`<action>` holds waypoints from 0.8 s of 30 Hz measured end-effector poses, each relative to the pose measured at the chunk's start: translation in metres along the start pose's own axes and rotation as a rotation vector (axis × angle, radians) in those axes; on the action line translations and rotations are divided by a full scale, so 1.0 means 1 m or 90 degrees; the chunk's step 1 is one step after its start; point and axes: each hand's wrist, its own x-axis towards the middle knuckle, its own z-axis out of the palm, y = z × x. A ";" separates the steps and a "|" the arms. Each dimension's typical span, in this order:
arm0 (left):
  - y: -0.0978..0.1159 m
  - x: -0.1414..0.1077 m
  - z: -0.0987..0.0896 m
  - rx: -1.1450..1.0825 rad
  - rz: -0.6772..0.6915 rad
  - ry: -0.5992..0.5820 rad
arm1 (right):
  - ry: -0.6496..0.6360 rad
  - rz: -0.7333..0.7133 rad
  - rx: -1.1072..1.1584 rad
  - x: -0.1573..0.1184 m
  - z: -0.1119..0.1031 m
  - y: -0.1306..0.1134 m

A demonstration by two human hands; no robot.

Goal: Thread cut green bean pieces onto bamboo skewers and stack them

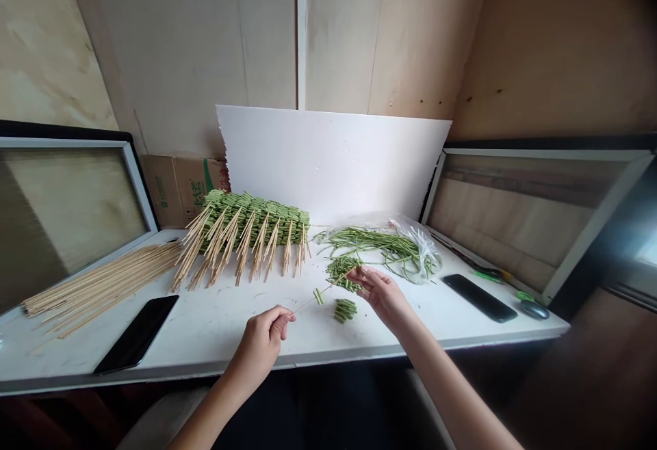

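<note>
My left hand [267,330] is closed in a pinch on the near end of a thin bamboo skewer [306,305]. That skewer slants up and right toward my right hand [378,291]. The right fingers are pinched at its far end, on what looks like a short cut piece of green bean, mostly hidden by the fingertips. Short bean pieces [319,296] show along the skewer's middle; whether they are threaded on it I cannot tell. Behind the right fingertips lies a heap of cut bean pieces [339,269]. A smaller neat stack of bean pieces [345,310] sits below the right hand.
Finished bean skewers [256,221] are piled at the back left, sticks facing me. Bare bamboo skewers [102,279] and a black phone [137,334] lie left. Long uncut beans [377,241] rest on a plastic bag [428,252]. Another phone [480,297] and a mouse [534,309] lie right.
</note>
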 end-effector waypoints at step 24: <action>-0.005 -0.001 0.003 0.015 0.009 0.001 | 0.050 -0.021 -0.008 -0.001 0.005 0.000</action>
